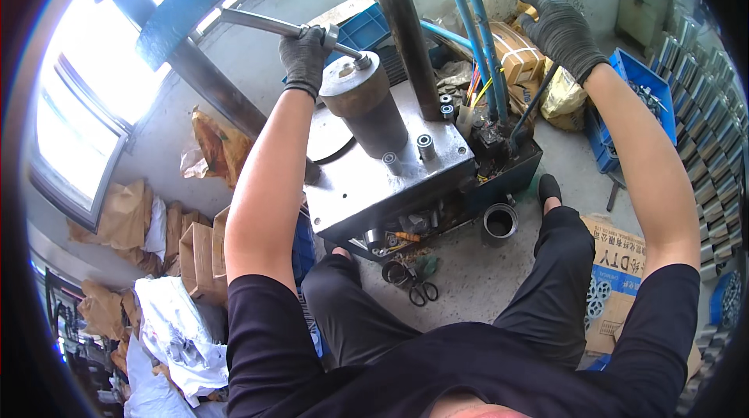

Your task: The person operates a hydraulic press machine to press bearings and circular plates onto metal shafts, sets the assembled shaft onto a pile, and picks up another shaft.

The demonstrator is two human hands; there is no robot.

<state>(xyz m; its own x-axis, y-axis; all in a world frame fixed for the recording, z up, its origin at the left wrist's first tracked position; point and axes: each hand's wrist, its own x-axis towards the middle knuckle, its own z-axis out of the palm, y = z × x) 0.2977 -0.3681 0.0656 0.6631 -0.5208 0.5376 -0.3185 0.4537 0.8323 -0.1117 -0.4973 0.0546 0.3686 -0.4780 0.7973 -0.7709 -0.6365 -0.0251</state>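
My left hand (303, 58), in a dark grey glove, is closed around a long steel shaft (261, 22) with a thicker collar (331, 35). The shaft's thin end reaches a small nut-like fitting (363, 61) on top of a thick steel cylinder (367, 102). That cylinder stands on the metal plate of a press (343, 200). My gloved right hand (560, 32) is raised at the upper right, thumb and fingers apart. Just below its wrist is a black lever (535, 102). Bearing-ended small cylinders (425, 147) stand on the plate.
Dark press columns (402, 28) and blue hoses (477, 24) rise behind the plate. A metal cup (499, 223) and scissors (424, 293) are on the floor. Blue crates (644, 83) and stacked metal tubes (706, 137) line the right. Paper bags (199, 258) crowd the left.
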